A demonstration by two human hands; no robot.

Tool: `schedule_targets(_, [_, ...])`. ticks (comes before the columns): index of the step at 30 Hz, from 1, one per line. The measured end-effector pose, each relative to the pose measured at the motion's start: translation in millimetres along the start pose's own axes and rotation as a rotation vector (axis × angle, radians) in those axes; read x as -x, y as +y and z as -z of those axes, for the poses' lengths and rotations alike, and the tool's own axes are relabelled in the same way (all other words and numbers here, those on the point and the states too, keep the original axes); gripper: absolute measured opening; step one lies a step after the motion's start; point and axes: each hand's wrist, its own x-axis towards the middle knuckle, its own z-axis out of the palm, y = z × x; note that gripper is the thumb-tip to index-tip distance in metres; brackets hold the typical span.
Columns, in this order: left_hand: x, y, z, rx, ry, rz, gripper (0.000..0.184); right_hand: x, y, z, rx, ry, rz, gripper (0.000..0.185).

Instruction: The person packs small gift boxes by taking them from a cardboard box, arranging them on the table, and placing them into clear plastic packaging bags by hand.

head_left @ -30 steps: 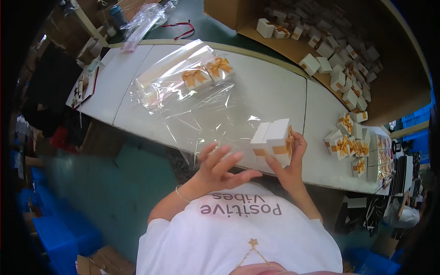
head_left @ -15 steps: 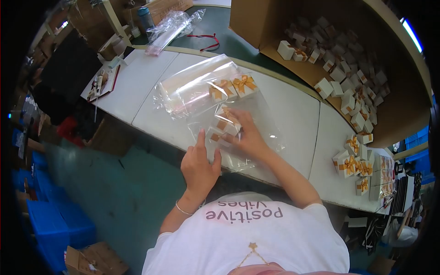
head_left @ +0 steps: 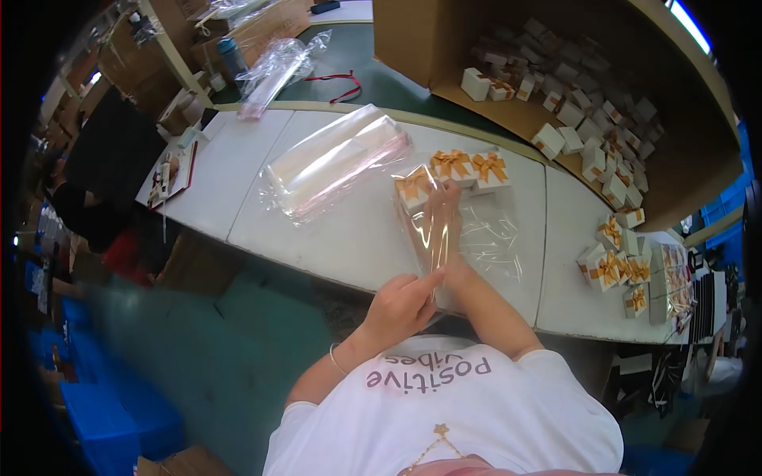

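My right hand [head_left: 440, 218] reaches into a clear plastic bag [head_left: 492, 230] lying on the white table. Its fingers are against the right side of a white gift box [head_left: 414, 189] with a gold ribbon; glare on the film blurs their grip. Just beyond, at the bag's far end, stand two more such boxes side by side, a left one [head_left: 452, 166] and a right one [head_left: 492, 170], gold bows on top. My left hand [head_left: 401, 305] is closed at the near edge of the bag, pinching the film beside my right wrist.
A stack of clear bags [head_left: 337, 163] lies left of my hands. At right, several bowed boxes [head_left: 611, 266] stand beside a packed block of boxes [head_left: 671, 285]. Behind them a large carton [head_left: 409, 47] holds many white boxes. A clipboard [head_left: 178, 170] lies at the table's left end.
My right hand has gone deeper into the bag with a box. My left hand has moved right and closed on the film. The bag and boxes have shifted right, away from the bag stack.
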Motion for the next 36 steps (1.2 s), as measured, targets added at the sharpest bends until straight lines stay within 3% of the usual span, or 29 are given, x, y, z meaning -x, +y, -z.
schedule_targets(2, [-10, -4, -24, 0.007, 0.014, 0.007, 0.067, -20, -5, 24, 1.267, 0.058, 0.324, 0.077])
schedule_targets(3, [-15, -3, -34, -0.008, 0.032, 0.023, 0.065, -27, -14, 34, 1.277, -0.027, 0.161, 0.088])
schedule_targets(4, [-22, 3, -45, 0.015, 0.030, -0.009, 0.065, -31, -24, 51, 1.293, 0.010, 0.170, 0.088])
schedule_targets(6, [-20, 13, -53, -0.164, 0.017, 0.219, 0.061, -30, -27, 67, 1.260, -0.092, 0.292, 0.099])
schedule_targets(7, [-17, 12, -57, -0.160, 0.035, 0.225, 0.056, -28, -23, 79, 1.177, -0.163, 0.243, 0.106])
schedule_targets(10, [-14, 13, -63, -0.118, 0.010, 0.285, 0.060, -11, -13, 98, 1.262, -0.094, 0.369, 0.106])
schedule_targets(15, [-17, 15, -64, -0.081, 0.052, 0.153, 0.053, 0, -24, 99, 1.330, -0.095, 0.326, 0.083])
schedule_targets(17, [-20, 16, -64, -0.043, 0.052, 0.092, 0.051, -7, -30, 84, 1.083, 0.001, 0.092, 0.071])
schedule_targets(24, [-23, 17, -53, -0.124, 0.000, 0.027, 0.050, -36, -19, 59, 0.858, -0.108, -0.034, 0.047])
schedule_targets(26, [-21, 7, -48, -0.163, 0.004, 0.043, 0.051, -44, 10, 60, 0.713, -0.162, 0.223, 0.024])
schedule_targets(27, [-21, -1, -47, -0.186, 0.054, 0.069, 0.049, -50, 20, 57, 0.790, -0.219, 0.310, 0.011])
schedule_targets(28, [-21, -7, -44, -0.208, 0.103, 0.096, 0.048, -55, 29, 56, 0.792, -0.202, 0.308, 0.011])
schedule_targets(32, [-27, -22, -28, -0.307, 0.165, 0.210, 0.038, -60, 32, 55, 1.065, -0.712, 0.428, 0.013])
schedule_targets(33, [-30, -24, -27, -0.325, 0.182, 0.224, 0.038, -49, 8, 66, 1.043, -0.848, 0.567, 0.013])
schedule_targets(36, [-35, -18, -23, -0.383, 0.161, 0.284, 0.040, 16, -19, 112, 1.182, -0.677, 0.651, 0.019])
